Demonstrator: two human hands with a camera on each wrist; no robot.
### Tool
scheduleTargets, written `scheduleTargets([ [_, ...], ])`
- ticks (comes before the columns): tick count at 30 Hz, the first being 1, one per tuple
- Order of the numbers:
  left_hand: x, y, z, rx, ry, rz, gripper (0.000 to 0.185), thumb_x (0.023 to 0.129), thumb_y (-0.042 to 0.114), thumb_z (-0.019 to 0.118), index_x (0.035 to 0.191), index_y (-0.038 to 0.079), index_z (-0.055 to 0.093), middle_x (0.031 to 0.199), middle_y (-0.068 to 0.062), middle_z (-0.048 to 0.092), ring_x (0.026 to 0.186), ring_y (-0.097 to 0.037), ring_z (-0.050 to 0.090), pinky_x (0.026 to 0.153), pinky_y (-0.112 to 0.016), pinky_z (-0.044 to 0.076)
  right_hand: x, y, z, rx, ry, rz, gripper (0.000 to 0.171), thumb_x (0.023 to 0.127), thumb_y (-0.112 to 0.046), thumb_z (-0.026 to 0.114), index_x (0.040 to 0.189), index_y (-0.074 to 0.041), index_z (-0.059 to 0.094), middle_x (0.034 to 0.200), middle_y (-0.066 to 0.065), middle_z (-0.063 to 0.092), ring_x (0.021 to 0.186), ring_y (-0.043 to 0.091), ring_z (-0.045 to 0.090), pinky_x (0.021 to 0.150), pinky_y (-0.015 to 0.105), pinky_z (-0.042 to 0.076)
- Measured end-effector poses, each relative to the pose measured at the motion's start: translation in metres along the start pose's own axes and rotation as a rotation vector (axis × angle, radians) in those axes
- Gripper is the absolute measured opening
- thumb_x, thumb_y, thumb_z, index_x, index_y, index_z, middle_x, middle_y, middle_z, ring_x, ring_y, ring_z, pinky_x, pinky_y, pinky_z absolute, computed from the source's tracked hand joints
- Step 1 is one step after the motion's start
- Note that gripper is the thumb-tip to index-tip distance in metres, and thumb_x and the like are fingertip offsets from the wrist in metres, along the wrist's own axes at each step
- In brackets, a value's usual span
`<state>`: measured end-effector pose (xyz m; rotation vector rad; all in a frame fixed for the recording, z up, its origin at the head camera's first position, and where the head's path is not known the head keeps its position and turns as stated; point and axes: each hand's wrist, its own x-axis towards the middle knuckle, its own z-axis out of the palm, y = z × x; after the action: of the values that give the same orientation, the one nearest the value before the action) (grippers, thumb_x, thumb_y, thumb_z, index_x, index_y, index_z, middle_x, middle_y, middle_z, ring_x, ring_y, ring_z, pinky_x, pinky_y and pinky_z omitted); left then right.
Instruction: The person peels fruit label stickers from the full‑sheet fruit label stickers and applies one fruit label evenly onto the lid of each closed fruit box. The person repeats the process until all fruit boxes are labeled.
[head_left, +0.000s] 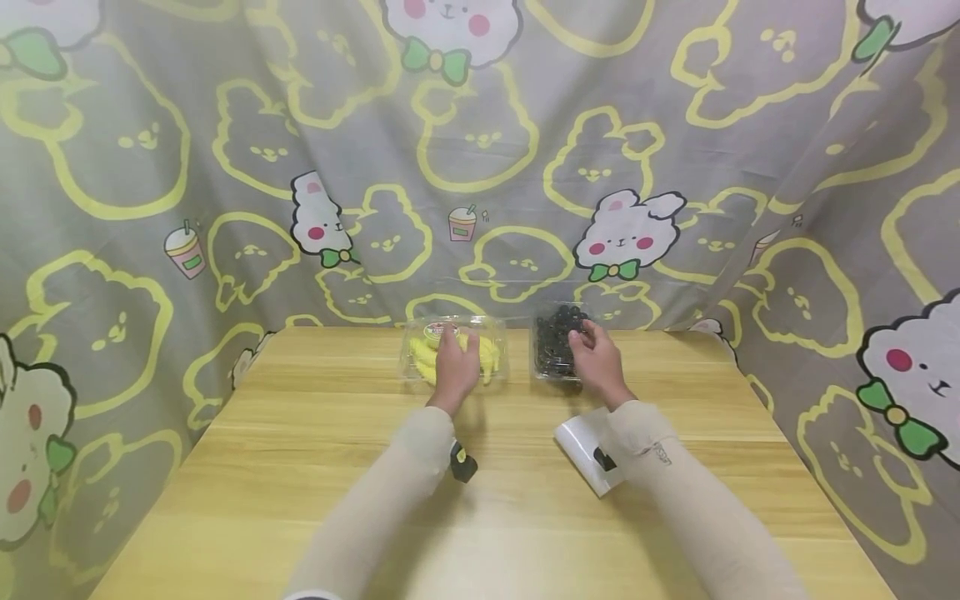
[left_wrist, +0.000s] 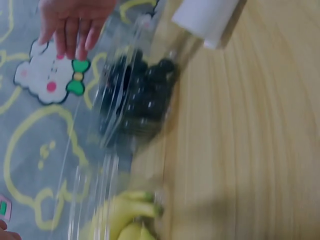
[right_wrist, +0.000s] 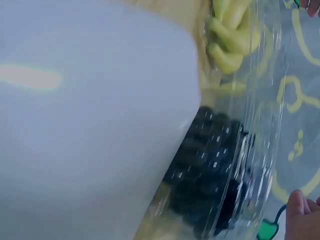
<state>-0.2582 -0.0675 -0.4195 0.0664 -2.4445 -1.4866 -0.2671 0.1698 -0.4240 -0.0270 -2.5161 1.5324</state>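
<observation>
Yellow bananas (head_left: 423,358) lie in a clear plastic box (head_left: 408,367) with an oval label on its top. My left hand (head_left: 456,367) hovers before this box, fingers extended and gripping nothing. To the right, a second clear box (right_wrist: 265,165) contains dark round grapes (head_left: 553,343). Near its right side is my right hand (head_left: 597,358); the left wrist view shows those fingers straight and apart from the plastic. In the left wrist view only fingertips of my left hand (left_wrist: 7,234) appear, at the lower left corner.
Both boxes stand at the back edge of a wooden table (head_left: 510,517), close to a patterned curtain (head_left: 465,192). Beneath the right forearm is a white curved panel (head_left: 581,450), which blocks much of the right wrist view. A black piece (head_left: 462,463) sits by the left wrist.
</observation>
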Motion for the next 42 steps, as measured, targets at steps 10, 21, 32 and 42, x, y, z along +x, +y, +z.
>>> scheduleTargets([
  [10,-0.017,0.014,0.032,0.012,-0.105,0.058,0.064,0.101,0.039,0.037,0.146,-0.005,0.028,0.149,-0.023,0.036,0.134,-0.040,0.036,0.112,-0.047,0.029,0.002,0.030,-0.026,0.036,0.105,0.087,0.059,0.100,-0.035,0.048,0.147,-0.001,0.034,0.144,0.021,0.044,0.130,0.034,0.045,0.108,0.043,0.036],
  [21,-0.034,0.016,0.055,0.045,-0.186,0.048,0.061,0.103,0.036,0.037,0.148,-0.004,0.027,0.151,-0.023,0.032,0.137,-0.039,0.031,0.114,-0.048,0.024,0.000,0.047,-0.034,0.027,0.087,0.180,0.065,0.102,-0.039,0.043,0.150,0.000,0.025,0.154,0.018,0.030,0.136,0.034,0.036,0.112,0.044,0.031],
  [32,-0.043,0.006,0.069,0.076,-0.318,0.040,0.061,0.103,0.037,0.037,0.147,-0.005,0.028,0.150,-0.023,0.033,0.136,-0.040,0.033,0.113,-0.049,0.026,-0.004,0.054,-0.036,-0.040,0.020,0.219,0.071,0.102,-0.048,0.034,0.151,0.001,0.019,0.155,0.019,0.026,0.138,0.039,0.032,0.113,0.049,0.025],
  [42,-0.047,0.004,0.076,0.072,-0.416,0.051,0.060,0.103,0.034,0.037,0.146,-0.007,0.030,0.149,-0.024,0.035,0.137,-0.039,0.032,0.114,-0.049,0.024,-0.006,0.054,-0.032,-0.042,-0.003,0.215,0.064,0.103,-0.039,0.035,0.150,0.003,0.022,0.152,0.023,0.031,0.135,0.042,0.034,0.112,0.051,0.027],
])
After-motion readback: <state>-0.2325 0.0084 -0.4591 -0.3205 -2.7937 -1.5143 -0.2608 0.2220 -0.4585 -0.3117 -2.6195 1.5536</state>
